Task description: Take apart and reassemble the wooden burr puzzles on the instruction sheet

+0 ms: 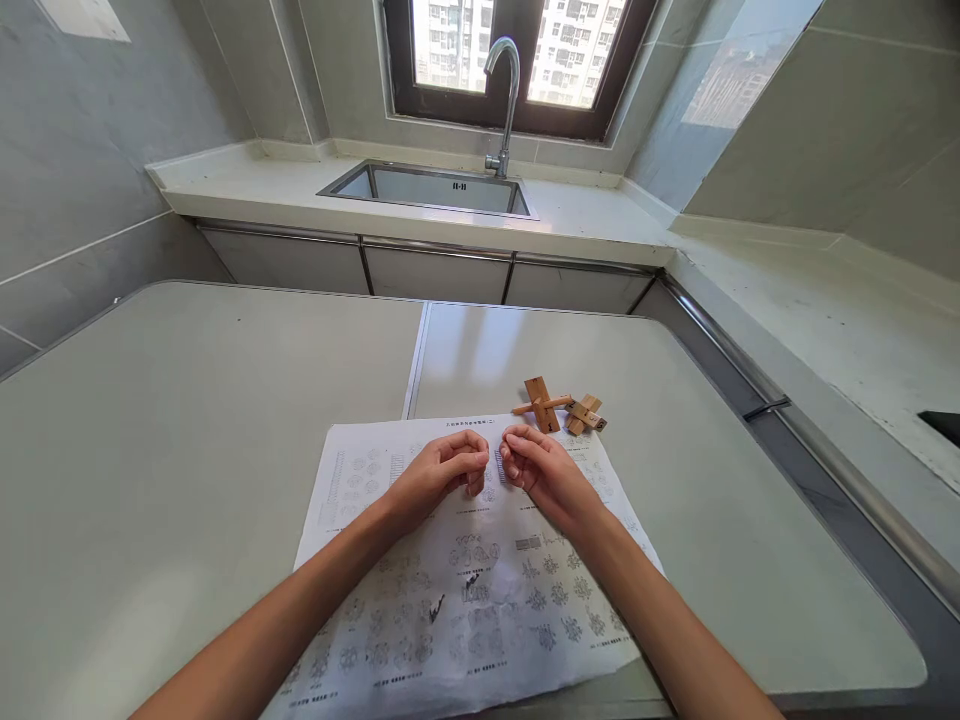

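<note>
My left hand (448, 470) and my right hand (546, 470) hover or rest over a large printed sheet (420, 660), facing each other with a small gap between them. Both have their fingers loosely curled in, and nothing shows in either one. Rows of small line diagrams and captions cover the sheet. Just beyond my right hand, at the sheet's far right edge, lie several wooden pieces: a flat slat (538, 390) crossed by a thin stick (521, 409), and beside it a short piece with dark markings (587, 414) in a crossed stack.
The sheet lies on a pale table (187, 450) with a seam down its middle. Past the table run a white counter (255, 185) with a sink (427, 187) and a curved tap (513, 100) under a window. Another counter (825, 330) stands along the right.
</note>
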`<state>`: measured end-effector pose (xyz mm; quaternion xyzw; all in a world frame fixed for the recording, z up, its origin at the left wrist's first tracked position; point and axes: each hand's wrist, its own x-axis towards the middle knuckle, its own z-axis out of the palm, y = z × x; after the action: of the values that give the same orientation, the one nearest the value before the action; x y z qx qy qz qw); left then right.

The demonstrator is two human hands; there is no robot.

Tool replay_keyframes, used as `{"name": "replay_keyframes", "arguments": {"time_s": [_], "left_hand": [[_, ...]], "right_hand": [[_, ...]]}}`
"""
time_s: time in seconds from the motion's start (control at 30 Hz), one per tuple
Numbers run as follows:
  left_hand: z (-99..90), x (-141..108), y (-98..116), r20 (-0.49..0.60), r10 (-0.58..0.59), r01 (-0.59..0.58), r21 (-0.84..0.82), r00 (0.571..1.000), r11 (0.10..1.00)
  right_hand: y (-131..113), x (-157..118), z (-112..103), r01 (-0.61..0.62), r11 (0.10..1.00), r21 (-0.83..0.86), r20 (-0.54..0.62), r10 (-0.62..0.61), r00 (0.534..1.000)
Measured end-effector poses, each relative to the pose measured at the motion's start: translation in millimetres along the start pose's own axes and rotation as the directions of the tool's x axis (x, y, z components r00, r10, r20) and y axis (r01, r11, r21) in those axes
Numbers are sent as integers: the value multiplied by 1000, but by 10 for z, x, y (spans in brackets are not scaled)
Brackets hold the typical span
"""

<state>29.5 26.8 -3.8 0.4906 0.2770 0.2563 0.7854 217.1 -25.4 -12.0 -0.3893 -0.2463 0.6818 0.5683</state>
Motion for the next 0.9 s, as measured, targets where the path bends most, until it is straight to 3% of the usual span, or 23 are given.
{"name": "replay_keyframes", "arguments": {"time_s": [0.67,0.8,0.9], "left_hand": [[-19,11,-20,3,1,-1,-6,1000,1000],[-2,8,-7,3,-9,9,-19,1000,1000],[12,4,10,-3,-17,17,-29,1000,999]], "right_hand": [[3,4,0,41,999,-17,-3,-41,999],[14,7,-24,181,981,-68,-112,-188,976],[1,9,-76,336,927,-165,-214,-366,906]]}}
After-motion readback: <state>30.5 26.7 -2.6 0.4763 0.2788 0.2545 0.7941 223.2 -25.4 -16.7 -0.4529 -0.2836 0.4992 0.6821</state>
